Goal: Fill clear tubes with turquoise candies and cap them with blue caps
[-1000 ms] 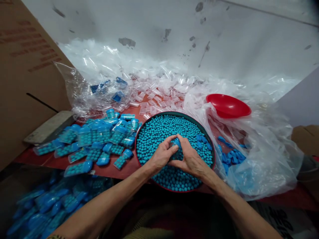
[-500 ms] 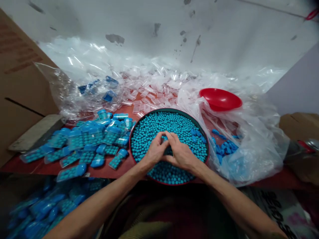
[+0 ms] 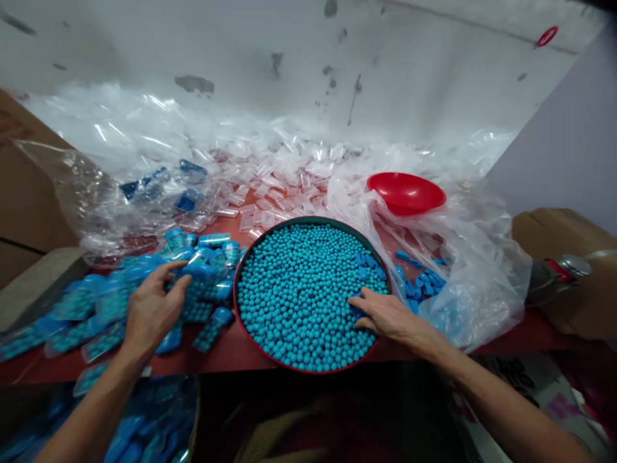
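A round tub (image 3: 236, 302) with a red rim is filled with turquoise beads (image 3: 303, 296). My left hand (image 3: 157, 305) is over the pile of clear, blue-capped containers of beads (image 3: 113, 299), thumb and fingers spread. Its fingertips are beside one container (image 3: 202, 260) on top of the pile. Inside the tub's right side, my right hand (image 3: 385, 315) reaches down to the beads with fingers curled. A small dark blue piece shows between its thumb and forefinger, too small to name. A few blue caps (image 3: 369, 263) lie on the beads just beyond that hand.
Clear empty containers (image 3: 270, 199) are strewn behind the tub. At right, a plastic bag (image 3: 482, 283) holds more blue caps (image 3: 427, 283), with a red bowl (image 3: 407, 193) on it. Cardboard boxes (image 3: 559, 238) flank both sides. More filled containers (image 3: 144, 411) lie below the table's front edge.
My hands were together over the tub's middle and have parted. The left has moved to the pile of filled containers, the right to the tub's right side. The view has shifted slightly.
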Demonstrator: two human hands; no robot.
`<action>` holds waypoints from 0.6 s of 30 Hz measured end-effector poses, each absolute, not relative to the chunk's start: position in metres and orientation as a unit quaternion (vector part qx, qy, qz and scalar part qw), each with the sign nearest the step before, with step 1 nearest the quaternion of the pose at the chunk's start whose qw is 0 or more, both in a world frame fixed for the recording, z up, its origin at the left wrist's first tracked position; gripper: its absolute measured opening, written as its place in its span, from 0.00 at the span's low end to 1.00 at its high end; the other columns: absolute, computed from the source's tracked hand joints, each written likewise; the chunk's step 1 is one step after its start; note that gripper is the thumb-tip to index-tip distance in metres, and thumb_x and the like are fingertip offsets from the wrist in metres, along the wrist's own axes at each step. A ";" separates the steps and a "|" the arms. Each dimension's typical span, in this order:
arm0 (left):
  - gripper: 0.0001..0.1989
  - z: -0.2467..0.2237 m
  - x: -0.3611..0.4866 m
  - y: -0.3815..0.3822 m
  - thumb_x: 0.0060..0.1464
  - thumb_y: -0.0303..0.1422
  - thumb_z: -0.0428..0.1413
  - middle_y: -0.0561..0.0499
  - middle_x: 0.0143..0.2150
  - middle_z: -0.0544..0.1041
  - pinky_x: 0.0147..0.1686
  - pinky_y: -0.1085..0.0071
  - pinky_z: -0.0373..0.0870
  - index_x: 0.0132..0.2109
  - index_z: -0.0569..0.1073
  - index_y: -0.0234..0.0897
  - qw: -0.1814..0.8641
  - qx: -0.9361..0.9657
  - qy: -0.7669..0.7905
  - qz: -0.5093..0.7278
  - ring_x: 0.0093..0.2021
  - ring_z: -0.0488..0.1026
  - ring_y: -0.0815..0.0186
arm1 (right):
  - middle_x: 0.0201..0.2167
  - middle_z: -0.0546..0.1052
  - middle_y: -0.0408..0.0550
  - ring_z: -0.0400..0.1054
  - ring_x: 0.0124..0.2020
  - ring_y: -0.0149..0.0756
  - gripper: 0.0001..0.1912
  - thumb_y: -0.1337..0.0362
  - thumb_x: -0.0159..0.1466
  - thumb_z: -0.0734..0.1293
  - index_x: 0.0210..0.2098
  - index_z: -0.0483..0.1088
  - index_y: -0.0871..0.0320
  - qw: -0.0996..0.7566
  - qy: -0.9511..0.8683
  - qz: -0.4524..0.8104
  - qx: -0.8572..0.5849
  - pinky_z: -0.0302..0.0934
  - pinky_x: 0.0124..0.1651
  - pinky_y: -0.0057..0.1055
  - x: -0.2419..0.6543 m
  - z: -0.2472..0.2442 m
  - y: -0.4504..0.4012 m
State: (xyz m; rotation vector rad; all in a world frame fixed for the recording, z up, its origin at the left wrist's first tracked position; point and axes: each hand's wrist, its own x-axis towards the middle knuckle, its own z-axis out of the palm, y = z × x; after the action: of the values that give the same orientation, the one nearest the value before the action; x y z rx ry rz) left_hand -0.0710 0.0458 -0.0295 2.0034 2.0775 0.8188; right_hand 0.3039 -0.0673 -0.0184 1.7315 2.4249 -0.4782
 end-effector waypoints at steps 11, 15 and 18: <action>0.16 -0.047 -0.051 0.003 0.52 0.33 0.45 0.45 0.46 0.71 0.49 0.57 0.58 0.48 0.66 0.39 -0.174 0.740 0.579 0.295 0.51 0.63 0.55 | 0.35 0.71 0.53 0.67 0.34 0.42 0.16 0.61 0.61 0.56 0.47 0.63 0.57 0.012 0.716 0.002 0.698 0.60 0.33 0.35 0.306 -0.003 -0.023; 0.20 -0.099 -0.047 -0.023 0.49 0.28 0.45 0.46 0.52 0.68 0.51 0.58 0.55 0.51 0.66 0.42 -0.187 0.798 0.537 0.200 0.55 0.60 0.57 | 0.47 0.66 0.56 0.59 0.48 0.48 0.26 0.53 0.57 0.60 0.53 0.57 0.55 -0.085 0.844 -0.014 0.529 0.53 0.48 0.46 0.266 -0.016 -0.030; 0.24 -0.117 -0.053 -0.017 0.48 0.25 0.42 0.50 0.54 0.66 0.50 0.57 0.55 0.53 0.63 0.46 -0.195 0.806 0.542 0.138 0.54 0.61 0.58 | 0.52 0.62 0.52 0.53 0.54 0.49 0.32 0.45 0.55 0.57 0.56 0.52 0.50 -0.075 0.935 -0.094 0.333 0.43 0.54 0.54 0.241 -0.027 -0.034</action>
State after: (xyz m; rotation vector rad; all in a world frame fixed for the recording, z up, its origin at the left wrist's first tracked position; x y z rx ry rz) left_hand -0.0529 -0.0173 -0.1165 2.9041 1.9529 0.4963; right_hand 0.2405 -0.0341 -0.0266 1.0998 3.0868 -0.3097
